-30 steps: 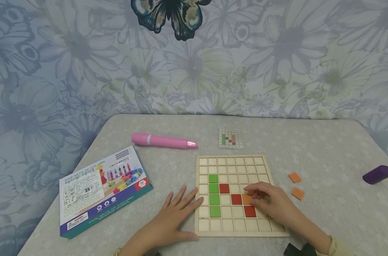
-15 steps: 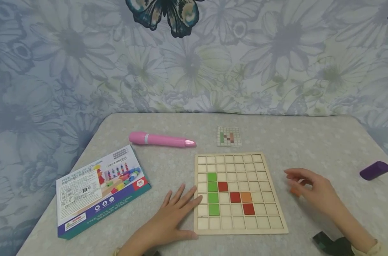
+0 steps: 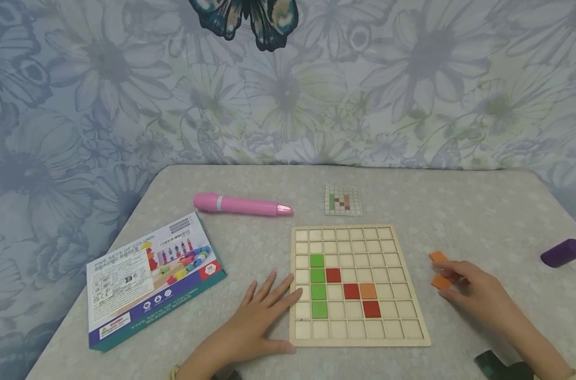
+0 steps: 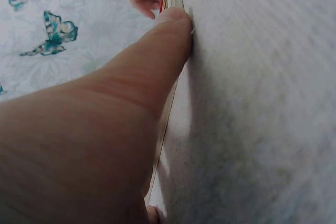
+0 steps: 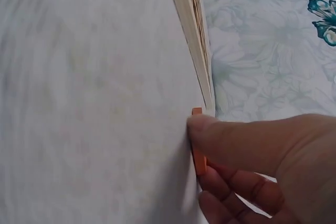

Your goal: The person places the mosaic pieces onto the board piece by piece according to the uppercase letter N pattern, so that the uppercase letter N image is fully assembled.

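Note:
My left hand (image 3: 249, 319) lies flat on the table with fingers spread, its fingertips and thumb at the left edge of a wooden grid board (image 3: 349, 335). Set in the board are a column of green square tiles (image 3: 318, 292), three red tiles stepping down diagonally, such as the red tile (image 3: 351, 291), and one orange tile (image 3: 368, 291). To the right of the board, my right hand (image 3: 480, 293) pinches a loose orange tile (image 3: 441, 282) at the table surface. Thumb and tile (image 5: 198, 156) show edge-on in the right wrist view. Another loose orange tile (image 3: 438, 256) lies just beyond the fingers.
A small pattern card (image 3: 342, 200) lies behind the board. The pink pen-shaped object (image 3: 245, 205) is at the back left, beside a printed box (image 3: 157, 282). A purple cap-like piece (image 3: 564, 253) lies far right. A floral cloth hangs behind the table.
My right hand has left the orange tile in the board and moved right to the loose orange tiles, where it now pinches the nearer one. My left hand has stayed in place.

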A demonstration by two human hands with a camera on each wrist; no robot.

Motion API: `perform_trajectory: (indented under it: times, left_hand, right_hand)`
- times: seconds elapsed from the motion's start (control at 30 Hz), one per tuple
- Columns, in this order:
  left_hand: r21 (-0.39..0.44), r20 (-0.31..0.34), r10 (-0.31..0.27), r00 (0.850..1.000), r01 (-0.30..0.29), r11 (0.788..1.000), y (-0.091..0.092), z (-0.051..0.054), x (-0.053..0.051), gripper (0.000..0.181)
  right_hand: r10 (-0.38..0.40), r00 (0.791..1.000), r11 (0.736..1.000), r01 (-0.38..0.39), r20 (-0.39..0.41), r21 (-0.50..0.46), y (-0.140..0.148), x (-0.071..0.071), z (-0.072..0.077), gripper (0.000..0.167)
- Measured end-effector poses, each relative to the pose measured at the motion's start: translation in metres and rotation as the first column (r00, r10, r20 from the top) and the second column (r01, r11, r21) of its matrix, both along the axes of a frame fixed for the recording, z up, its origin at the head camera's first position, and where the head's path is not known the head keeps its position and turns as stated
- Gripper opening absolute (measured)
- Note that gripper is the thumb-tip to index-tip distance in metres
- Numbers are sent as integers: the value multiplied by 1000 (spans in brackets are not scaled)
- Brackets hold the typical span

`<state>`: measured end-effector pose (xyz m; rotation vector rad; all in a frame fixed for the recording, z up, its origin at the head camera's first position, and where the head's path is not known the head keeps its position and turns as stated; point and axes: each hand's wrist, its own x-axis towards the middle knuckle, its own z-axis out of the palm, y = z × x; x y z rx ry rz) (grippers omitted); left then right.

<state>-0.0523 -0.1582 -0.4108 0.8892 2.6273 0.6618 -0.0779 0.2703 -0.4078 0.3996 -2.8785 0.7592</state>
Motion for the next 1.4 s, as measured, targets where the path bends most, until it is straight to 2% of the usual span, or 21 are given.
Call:
perform_trajectory:
  times: [0.13,0.23,0.37,0.47,0.7,0.93,1.23,1.4]
  left_hand:
    - [-6,8,1,1000,-1,1000,1,1,-1,90]
    - [-5,14,1,1000,-1,1000,1,2,-1,90]
    - [0,14,3,1000,-3,1000,1,1,0,90]
    - [-1,8,1,1000,-1,1000,1,1,1,90]
    - [8,-8,-7,1000,7,1000,-1,-1,3,89]
    - [22,-41,-9,999,10,1000,-1,-2,1,88]
    - [28,-41,-22,999,23,999,0,-3,1,88]
    - [25,-36,-16,999,16,1000,0,-1,0,88]
  right_hand:
    - [6,1000,1000,-6,-14,-24,-4,-1,-1,46]
    - [27,998,998,-31,-57,-60,-7,-2,2,44]
    - [93,991,989,-104,-100,-109,-19,-7,9,44]
    - [150,986,977,-159,-71,-145,-35,-12,14,42]
    - [300,954,919,-290,-4,-266,-72,-27,15,36]
    - [355,926,909,-309,128,-281,-91,-41,11,37]
    - [376,920,905,-339,109,-258,-97,-39,6,35]
    - [360,924,909,-316,131,-270,-99,-40,10,35]
